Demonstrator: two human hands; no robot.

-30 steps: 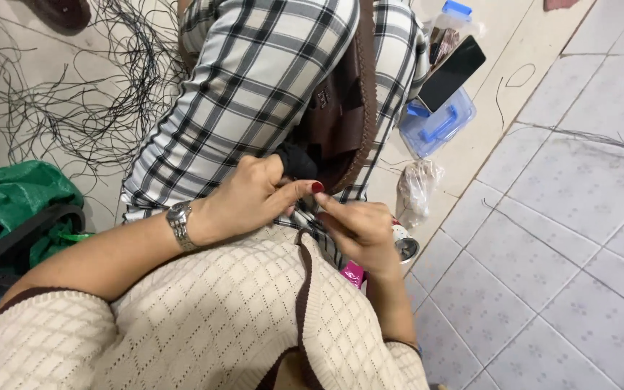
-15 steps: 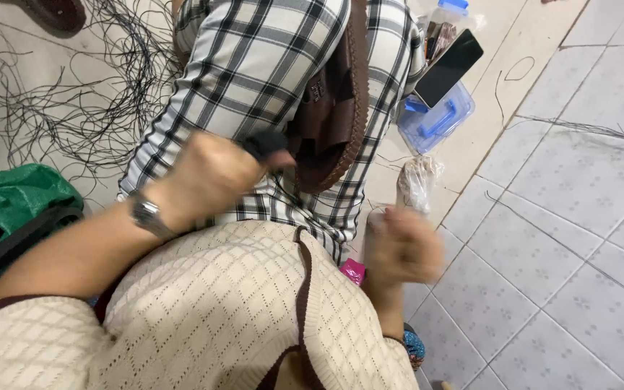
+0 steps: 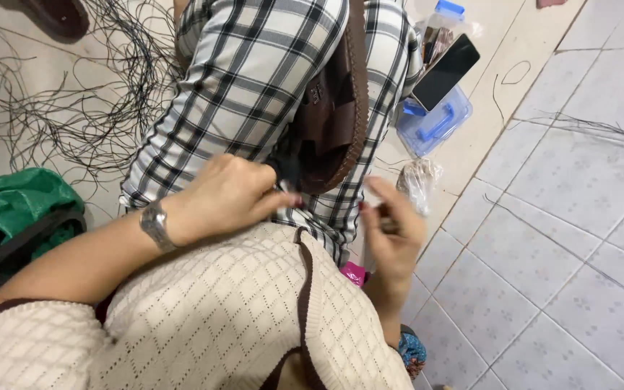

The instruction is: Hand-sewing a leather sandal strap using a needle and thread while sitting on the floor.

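in the head view, the left hand (image 3: 229, 195) is lying on the lap with its fingers curled and pinched closed on a small dark piece (image 3: 288, 184) at the near edge of a brown shoe sole (image 3: 341, 108), which is resting on the checked trouser leg (image 3: 240, 79). a silver watch (image 3: 154, 225) is sitting on that wrist. the right hand (image 3: 393, 230) is hovering just right of the sole, fingers loosely bent and half open; it is blurred, and whether it is holding a thread i cannot tell. dark thin strands (image 3: 59, 108) are lying scattered on the floor at far left, with a green bag (image 3: 16, 206) near them. to the far right a black phone (image 3: 445, 71) is resting on a blue plastic box (image 3: 435, 123). a cream knitted top (image 3: 240, 318) is filling the near part of the view.
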